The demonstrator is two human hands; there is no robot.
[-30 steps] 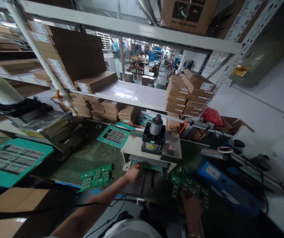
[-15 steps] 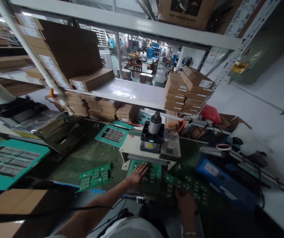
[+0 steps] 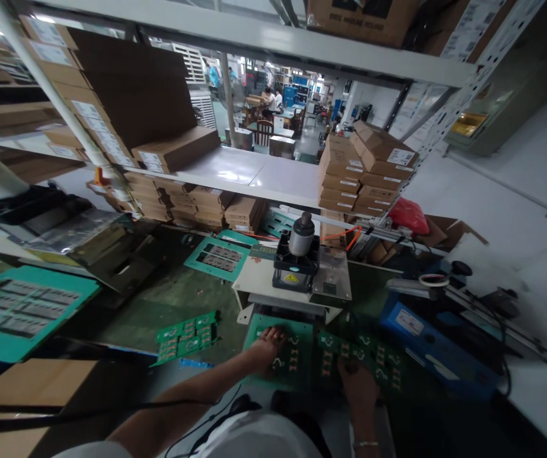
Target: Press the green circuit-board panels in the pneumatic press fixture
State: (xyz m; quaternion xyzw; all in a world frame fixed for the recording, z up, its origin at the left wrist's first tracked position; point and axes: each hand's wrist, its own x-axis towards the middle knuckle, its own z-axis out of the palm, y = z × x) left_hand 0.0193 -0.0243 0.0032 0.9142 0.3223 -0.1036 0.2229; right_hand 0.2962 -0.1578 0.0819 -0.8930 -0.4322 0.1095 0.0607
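We positioned the left hand (image 3: 268, 346) palm down over the green plate (image 3: 256, 327), on the near side of the press (image 3: 297, 267); its fingers were bent over the seated circuit panel (image 3: 294, 356), and we could not tell whether they pinched it or only rested on it. The seated circuit panel lay on the green plate, clear of the press head on the near side. We kept the right hand (image 3: 357, 378) to the right of the green plate, with thumb and fingers pinching the near part of the right circuit panel (image 3: 381, 352), which lay in shadow just beside the plate. To the left, near the front edge of the green worktable (image 3: 140, 321), we had a third circuit panel (image 3: 187, 341) set at a slant, apart from both hands. We noted one slotted fixture (image 3: 219, 256) on the far left side of the press and a larger slotted fixture (image 3: 28, 308) at the far left end. To the right, we had a blue machine (image 3: 440, 350) beyond the right circuit panel, and on the far side a shelf (image 3: 278, 181) bearing stacked cardboard boxes (image 3: 340, 172)
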